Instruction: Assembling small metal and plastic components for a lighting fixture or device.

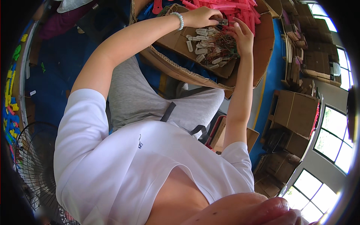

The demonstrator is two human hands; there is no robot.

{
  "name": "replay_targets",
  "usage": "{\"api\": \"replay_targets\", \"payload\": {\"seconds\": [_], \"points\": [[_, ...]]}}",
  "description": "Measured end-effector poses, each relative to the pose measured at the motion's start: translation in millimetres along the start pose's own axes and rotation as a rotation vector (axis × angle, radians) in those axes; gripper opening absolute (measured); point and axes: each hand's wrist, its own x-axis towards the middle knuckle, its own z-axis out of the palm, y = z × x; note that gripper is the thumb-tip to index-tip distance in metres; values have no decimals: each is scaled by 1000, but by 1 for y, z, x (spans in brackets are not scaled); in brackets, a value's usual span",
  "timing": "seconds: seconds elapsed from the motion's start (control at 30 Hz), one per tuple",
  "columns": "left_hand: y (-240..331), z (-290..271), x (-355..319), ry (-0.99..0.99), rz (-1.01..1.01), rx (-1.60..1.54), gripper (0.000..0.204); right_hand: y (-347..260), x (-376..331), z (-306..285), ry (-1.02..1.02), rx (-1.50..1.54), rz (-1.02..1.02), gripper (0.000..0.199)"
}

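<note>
My left hand (204,17), with a pale beaded bracelet at the wrist, reaches over a cardboard box. Its fingertips pinch a small dark piece with a metallic part (223,22), too small to name more exactly. Close to that piece, my right hand (243,36) has its fingers apart. Whether a right fingertip touches the piece, I cannot tell. Below both hands, several small white parts with thin wires (202,37) lie heaped on a cardboard sheet (176,41). Pink plastic parts (240,11) are piled just beyond them.
The cardboard box (180,69) stands before my knees, its wall bent at the near side. A fan (33,165) is at the lower left. Coloured plastic pieces (11,93) line the left edge. Stacked cartons (294,112) stand at the right, below windows.
</note>
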Motion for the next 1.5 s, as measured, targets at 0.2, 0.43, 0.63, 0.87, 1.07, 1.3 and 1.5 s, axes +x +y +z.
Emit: {"api": "replay_targets", "payload": {"seconds": [0.2,0.43,0.63,0.87,1.07,1.3,1.5], "points": [[-5,1,-1,-51,71,-33,32,9,5,-4,-84,-231,-38,18],[12,-1,2,-88,85,-66,28,19,6,-18,-52,-164,4,16],[-9,-1,1,-41,159,-17,33,6,-1,21,-1,-68,10,24],[26,-21,3,-8,103,3,34,18,4,13,-71,-104,19,25],[25,-30,-1,-116,25,18,28,19,4,19,-85,-34,68,22],[31,-42,2,-168,-76,-144,31,11,3,5,-67,-173,9,21],[31,-39,3,-134,-32,-35,26,21,6,2,-79,-121,-12,19]]}}
